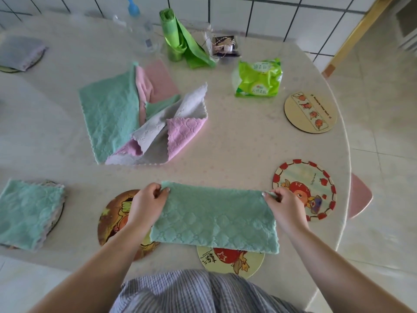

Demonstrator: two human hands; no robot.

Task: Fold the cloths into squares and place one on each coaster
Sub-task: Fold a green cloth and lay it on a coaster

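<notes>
A green cloth (214, 219), folded into a long rectangle, lies at the table's near edge. My left hand (147, 203) pinches its far left corner and my right hand (285, 205) pinches its far right corner. The cloth partly covers a dark round coaster (112, 219) on the left and a yellow coaster (232, 262) below. A red-rimmed coaster (304, 188) and a tan coaster (310, 111) lie bare at the right. A folded green cloth (29, 213) sits on a coaster at the near left. Another folded cloth (21, 51) rests on a coaster at the far left.
A loose pile of green, pink and grey cloths (144, 116) lies mid-table. Behind it stand a roll of green bags (178, 39), a clear bottle (144, 30), a small box (223, 46) and a green tissue pack (258, 79). A pink stool (358, 195) sits at the table's right edge.
</notes>
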